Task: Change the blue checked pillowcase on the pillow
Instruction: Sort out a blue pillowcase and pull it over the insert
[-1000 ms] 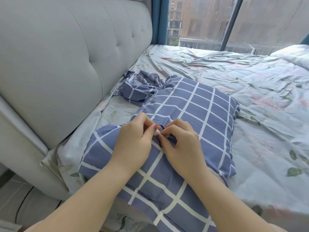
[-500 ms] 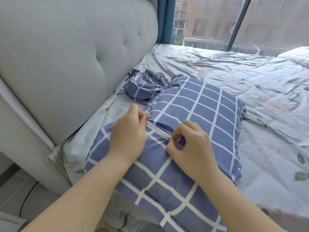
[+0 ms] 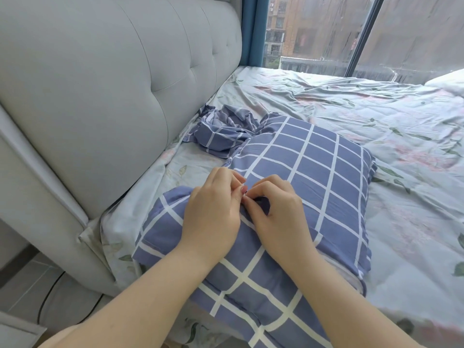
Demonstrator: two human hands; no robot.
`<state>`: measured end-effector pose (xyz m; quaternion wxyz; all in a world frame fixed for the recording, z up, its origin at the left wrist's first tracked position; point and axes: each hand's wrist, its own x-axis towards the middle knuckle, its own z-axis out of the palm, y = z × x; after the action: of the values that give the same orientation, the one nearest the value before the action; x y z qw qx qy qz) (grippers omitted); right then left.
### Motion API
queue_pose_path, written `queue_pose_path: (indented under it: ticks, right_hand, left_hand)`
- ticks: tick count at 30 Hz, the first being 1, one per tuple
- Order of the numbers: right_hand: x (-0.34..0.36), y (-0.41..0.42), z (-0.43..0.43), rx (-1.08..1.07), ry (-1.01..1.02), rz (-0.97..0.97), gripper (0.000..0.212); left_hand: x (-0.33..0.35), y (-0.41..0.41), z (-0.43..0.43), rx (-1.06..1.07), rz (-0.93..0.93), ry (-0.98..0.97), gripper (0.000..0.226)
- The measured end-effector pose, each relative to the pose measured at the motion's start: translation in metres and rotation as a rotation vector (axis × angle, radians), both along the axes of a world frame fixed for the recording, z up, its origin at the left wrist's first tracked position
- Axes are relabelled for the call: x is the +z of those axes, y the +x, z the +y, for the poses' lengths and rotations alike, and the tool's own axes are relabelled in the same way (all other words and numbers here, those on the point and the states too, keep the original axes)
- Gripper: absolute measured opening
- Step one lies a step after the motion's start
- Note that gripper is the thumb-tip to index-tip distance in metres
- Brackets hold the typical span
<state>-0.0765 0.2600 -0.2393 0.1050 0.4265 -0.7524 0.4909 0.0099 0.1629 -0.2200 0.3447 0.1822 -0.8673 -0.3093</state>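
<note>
The blue checked pillowcase [image 3: 324, 187] covers a pillow [image 3: 349, 278] lying at the near left of the bed, close to the headboard. A pale strip of the pillow shows at the cover's near right corner. Both hands rest on top of it, about the middle of its left part. The left hand [image 3: 213, 217] and the right hand [image 3: 278, 214] have their fingers curled, and thumb and forefinger tips meet where a fold of the cover runs across, each pinching the cloth there. Whatever small thing lies between the tips is too small to tell.

A second blue checked cover [image 3: 221, 133] lies crumpled just beyond the pillow, touching its far corner and near the grey tufted headboard [image 3: 105, 96]. A wrinkled floral bedsheet [image 3: 401, 136] spreads to the right. A white pillow [image 3: 448, 81] sits at the far right edge. Behind the bed are a blue curtain [image 3: 253, 28] and a rain-streaked window [image 3: 324, 31]. A dark cable [image 3: 50, 293] runs along the floor at the lower left.
</note>
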Motion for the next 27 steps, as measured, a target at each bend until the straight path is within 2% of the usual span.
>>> queue_pose_path:
  ticks: [2,6,8,11,16,23,24,27]
  right_hand:
    - [-0.002,0.003,-0.002,-0.028,0.049,0.093,0.011]
    - [0.0,0.005,-0.002,-0.072,0.109,0.164,0.012]
    - [0.002,0.005,0.0,-0.082,0.13,0.205,0.011]
    - [0.002,0.007,0.001,-0.081,0.15,0.246,0.011]
    - [0.001,0.01,0.002,-0.099,0.182,0.283,0.012]
    - [0.003,0.002,0.007,0.033,0.132,0.08,0.008]
    - [0.004,0.002,0.004,0.029,0.112,0.041,0.01]
    - [0.011,-0.003,-0.006,0.018,0.125,-0.08,0.033]
  left_hand:
    - [0.001,0.001,-0.003,-0.005,-0.008,0.023,0.021]
    - [0.003,0.004,-0.017,0.091,-0.084,0.058,0.021]
    - [0.006,0.005,-0.029,0.15,-0.165,0.135,0.023]
    - [0.01,0.008,-0.045,0.131,-0.293,0.301,0.021]
    - [0.014,0.012,-0.048,0.087,-0.29,0.307,0.021]
    - [0.004,0.021,-0.027,0.2,-0.228,0.197,0.026]
    - [0.001,0.021,-0.022,0.211,-0.211,0.185,0.026]
    - [-0.006,0.019,-0.01,0.238,-0.128,0.202,0.026]
